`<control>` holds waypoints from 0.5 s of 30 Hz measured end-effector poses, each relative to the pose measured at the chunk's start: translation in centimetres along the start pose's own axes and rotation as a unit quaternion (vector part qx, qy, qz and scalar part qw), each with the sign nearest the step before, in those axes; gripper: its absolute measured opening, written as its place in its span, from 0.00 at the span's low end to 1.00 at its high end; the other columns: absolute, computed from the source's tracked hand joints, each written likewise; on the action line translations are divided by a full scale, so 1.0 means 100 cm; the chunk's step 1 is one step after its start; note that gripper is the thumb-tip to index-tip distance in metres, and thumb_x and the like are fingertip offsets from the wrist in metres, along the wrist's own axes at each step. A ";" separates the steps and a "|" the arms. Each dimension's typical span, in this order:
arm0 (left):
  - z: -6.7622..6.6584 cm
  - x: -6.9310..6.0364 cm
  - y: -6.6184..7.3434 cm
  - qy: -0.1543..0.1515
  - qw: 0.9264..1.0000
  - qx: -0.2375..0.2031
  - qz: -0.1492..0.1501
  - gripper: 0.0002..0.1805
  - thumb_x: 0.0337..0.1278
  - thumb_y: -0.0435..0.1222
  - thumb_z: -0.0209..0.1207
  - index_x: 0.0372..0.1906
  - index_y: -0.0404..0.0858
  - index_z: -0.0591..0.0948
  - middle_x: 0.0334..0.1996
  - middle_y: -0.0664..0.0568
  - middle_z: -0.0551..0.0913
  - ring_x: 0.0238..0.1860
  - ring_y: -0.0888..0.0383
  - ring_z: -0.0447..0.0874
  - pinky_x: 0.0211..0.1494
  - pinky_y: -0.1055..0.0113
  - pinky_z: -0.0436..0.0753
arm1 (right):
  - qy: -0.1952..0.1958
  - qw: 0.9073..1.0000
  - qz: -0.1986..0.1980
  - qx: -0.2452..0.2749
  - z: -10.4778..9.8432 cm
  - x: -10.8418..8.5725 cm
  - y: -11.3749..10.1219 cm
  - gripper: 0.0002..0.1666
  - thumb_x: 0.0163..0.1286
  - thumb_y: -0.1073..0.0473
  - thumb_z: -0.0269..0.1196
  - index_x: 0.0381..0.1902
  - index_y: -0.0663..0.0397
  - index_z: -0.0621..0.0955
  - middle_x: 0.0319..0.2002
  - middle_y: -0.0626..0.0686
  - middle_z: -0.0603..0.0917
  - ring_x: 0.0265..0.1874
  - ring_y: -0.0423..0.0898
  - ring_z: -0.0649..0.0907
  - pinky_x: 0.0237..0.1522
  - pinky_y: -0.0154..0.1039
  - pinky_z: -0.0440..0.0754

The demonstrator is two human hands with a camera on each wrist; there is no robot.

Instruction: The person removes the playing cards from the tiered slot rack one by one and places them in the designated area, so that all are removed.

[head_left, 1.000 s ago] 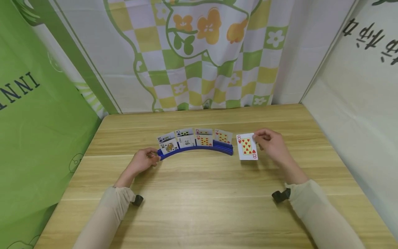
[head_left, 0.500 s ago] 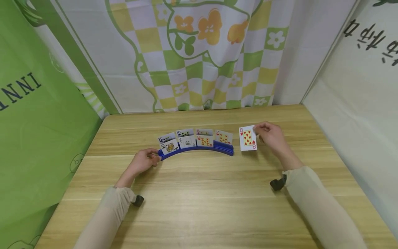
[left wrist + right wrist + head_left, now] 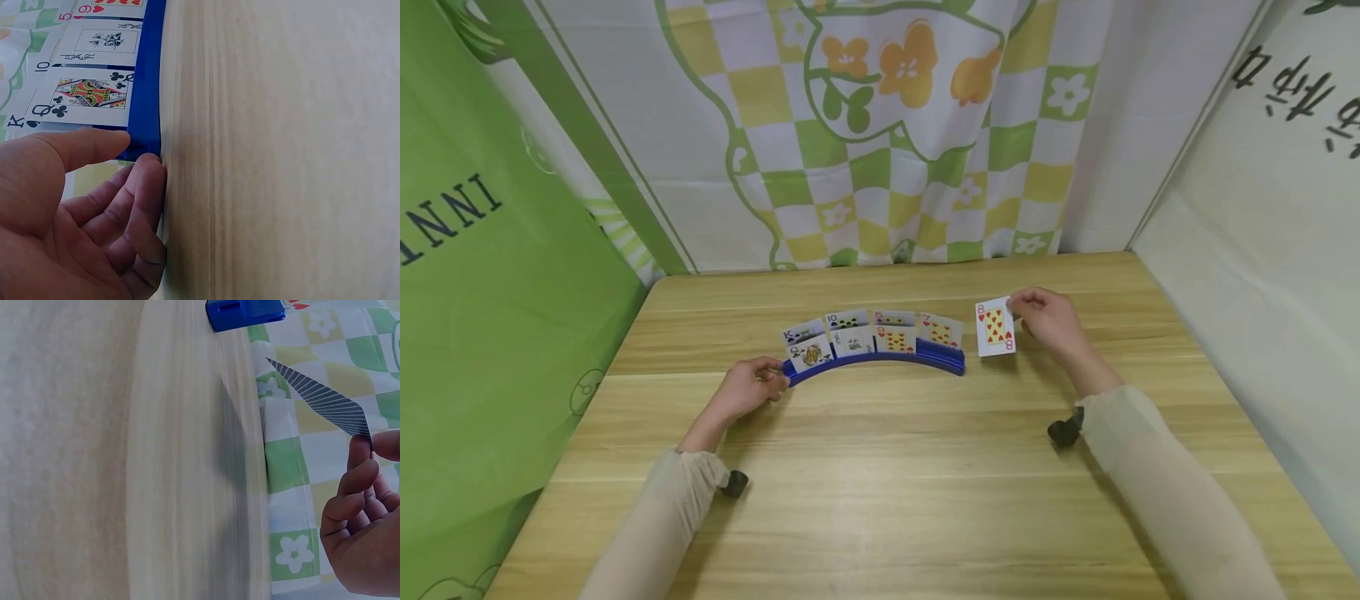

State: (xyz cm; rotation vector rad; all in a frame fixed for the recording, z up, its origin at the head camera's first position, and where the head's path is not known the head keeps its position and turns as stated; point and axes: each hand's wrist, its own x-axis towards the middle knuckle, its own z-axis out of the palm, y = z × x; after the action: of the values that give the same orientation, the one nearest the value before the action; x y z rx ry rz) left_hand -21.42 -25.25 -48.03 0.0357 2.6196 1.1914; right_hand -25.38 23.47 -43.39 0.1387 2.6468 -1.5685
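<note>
A curved blue card holder (image 3: 938,357) stands on the table with playing cards upright in two rows. Its front row shows a queen of clubs (image 3: 810,355), a joker (image 3: 852,341) and a nine of hearts (image 3: 896,340); behind are a king, a ten, a five and, at the right, a seven of hearts (image 3: 942,331). My left hand (image 3: 747,389) pinches the holder's left end (image 3: 142,147) between thumb and fingers. Right of the holder, my right hand (image 3: 1051,325) pinches an eight of hearts (image 3: 995,326) by its upper right corner, above the table; its striped back (image 3: 325,400) shows in the right wrist view.
The wooden table (image 3: 880,500) reaches back to a checked, flowered curtain (image 3: 910,167). A green cloth (image 3: 512,333) hangs at the left and a white one (image 3: 1262,250) at the right. A small black device (image 3: 1063,432) sits at my right wrist.
My right hand has moved away from me with the eight of hearts, then slightly left in the last half second. My left hand stays at the holder's end.
</note>
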 end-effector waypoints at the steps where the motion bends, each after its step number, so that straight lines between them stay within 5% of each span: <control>1: 0.000 0.000 0.000 0.000 1.000 0.000 0.000 0.25 0.64 0.35 0.61 0.62 0.28 0.75 0.43 0.39 0.87 0.30 0.59 0.86 0.36 0.67 0.80 | -0.001 1.000 0.000 -0.002 0.000 0.001 0.000 0.23 0.77 0.48 0.55 0.55 0.61 0.78 0.50 0.55 0.81 0.42 0.47 0.80 0.43 0.38 0.82; 15: 0.001 0.000 -0.001 0.000 1.000 -0.004 -0.005 0.25 0.64 0.35 0.60 0.63 0.28 0.74 0.42 0.39 0.87 0.31 0.59 0.86 0.35 0.67 0.80 | -0.012 1.000 0.001 -0.029 0.005 0.023 0.006 0.23 0.77 0.49 0.53 0.57 0.62 0.79 0.53 0.63 0.83 0.47 0.53 0.80 0.45 0.39 0.81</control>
State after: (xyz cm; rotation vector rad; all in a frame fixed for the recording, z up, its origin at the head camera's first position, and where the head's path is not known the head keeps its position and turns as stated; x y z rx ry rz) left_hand -21.36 -25.23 -48.14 0.0219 2.6113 1.1996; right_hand -27.59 23.44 -44.35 0.1205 2.6701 -1.4810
